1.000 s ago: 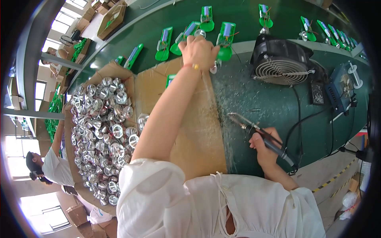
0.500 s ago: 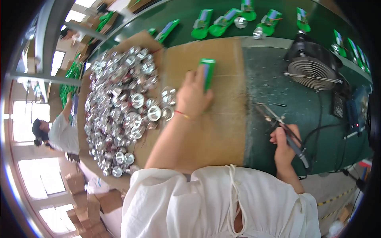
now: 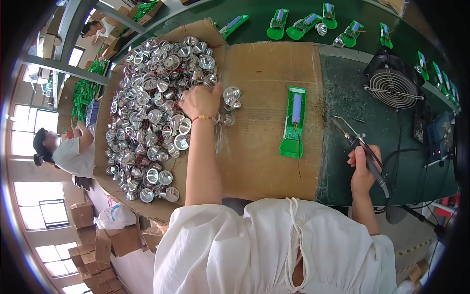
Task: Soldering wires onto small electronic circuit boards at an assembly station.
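My left hand (image 3: 200, 103) is over a large pile of shiny silver reflector cups (image 3: 142, 98), its thumb apart from its bent fingers. The fingertips are partly hidden among the cups, and I make out nothing held in them. Several loose cups (image 3: 232, 91) lie just right of this hand. On the cardboard mat rests an open green plastic housing (image 3: 292, 146) with a blue cylindrical battery (image 3: 296, 108), a small circuit board and a dark wire trailing toward me. My right hand (image 3: 363, 169) is closed around a soldering iron (image 3: 376, 175), its tip pointing up and left.
A cardboard box (image 3: 208, 32) holds the cups. Green housings (image 3: 277, 30) line the far edge of the green bench. A round-grilled black fan (image 3: 393, 88) and a blue control unit (image 3: 439, 132) stand right. Another person (image 3: 73, 152) works at far left.
My left hand has put the green housing down on the cardboard mat and moved left onto the reflector cups. My right hand still holds the soldering iron. The whole view has shifted somewhat.
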The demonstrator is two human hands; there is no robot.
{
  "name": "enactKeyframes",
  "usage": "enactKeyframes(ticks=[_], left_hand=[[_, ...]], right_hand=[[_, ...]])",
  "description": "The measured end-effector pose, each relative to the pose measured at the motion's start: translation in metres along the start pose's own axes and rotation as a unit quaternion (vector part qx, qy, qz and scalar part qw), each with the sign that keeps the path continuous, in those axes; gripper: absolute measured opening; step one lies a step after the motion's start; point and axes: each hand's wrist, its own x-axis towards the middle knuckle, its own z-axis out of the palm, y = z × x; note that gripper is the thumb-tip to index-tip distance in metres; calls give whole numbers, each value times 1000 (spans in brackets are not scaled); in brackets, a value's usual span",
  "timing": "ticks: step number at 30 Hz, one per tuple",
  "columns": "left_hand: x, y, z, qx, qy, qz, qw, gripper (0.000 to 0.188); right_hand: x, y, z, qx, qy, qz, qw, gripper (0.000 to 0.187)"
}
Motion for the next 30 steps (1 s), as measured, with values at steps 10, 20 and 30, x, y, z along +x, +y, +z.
enactKeyframes(ticks=[10,20,30], left_hand=[[-56,6,-12,-621,-31,66,781,16],[-151,29,6,-505,-215,140,824,11],[-152,33,10,-488,-215,166,829,11]], right_hand=[[-22,-19,0,47,-25,4,999,15],[-36,-12,24,19,-127,-10,992,17],[-35,-13,30,37,-106,22,993,16]])
